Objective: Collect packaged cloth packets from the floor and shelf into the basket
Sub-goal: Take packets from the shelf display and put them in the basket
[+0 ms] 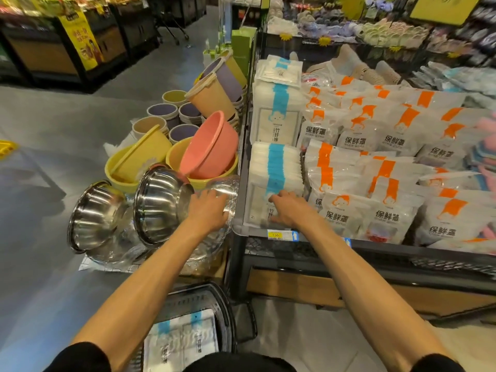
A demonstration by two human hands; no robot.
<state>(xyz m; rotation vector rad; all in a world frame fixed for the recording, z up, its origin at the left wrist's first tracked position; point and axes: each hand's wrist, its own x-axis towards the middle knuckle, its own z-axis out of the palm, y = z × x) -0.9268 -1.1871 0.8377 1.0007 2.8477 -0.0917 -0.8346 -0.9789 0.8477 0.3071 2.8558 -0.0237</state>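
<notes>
1. Both bare arms are stretched forward, and the hands meet at the near left corner of the shelf (402, 251).
2. My right hand (291, 210) is down on the near stack of blue-striped cloth packets (276, 167), on the face of the front packet. The fingers are bent over it and the thumb is splayed out low to the left. I cannot tell from here whether they actually pinch the packet or only press on it.
3. My left hand (208, 210) is just off the shelf's left edge. Its fingers are fairly straight and close together, lying on the clear plastic wrap around the steel bowls (158, 202). It holds nothing.
4. A far stack of the same packets (279, 103) stands upright right behind the near one, in the same left-hand column of the shelf.
5. To the right of both stacks, the shelf is packed with orange-striped bags (375, 162) in overlapping rows.
6. The basket (226, 315) sits on the floor directly below my arms, at the foot of the shelf. There are packets in the basket (182, 339), lying flat with their blue stripes up.
7. On the floor to the left there's a pink basin (209, 146) tipped into yellow basins (128, 167), with plastic buckets (163, 111) clustered behind them.
8. A yellow price tag (275, 234) is clipped to the shelf's front rail, just under my right hand.
</notes>
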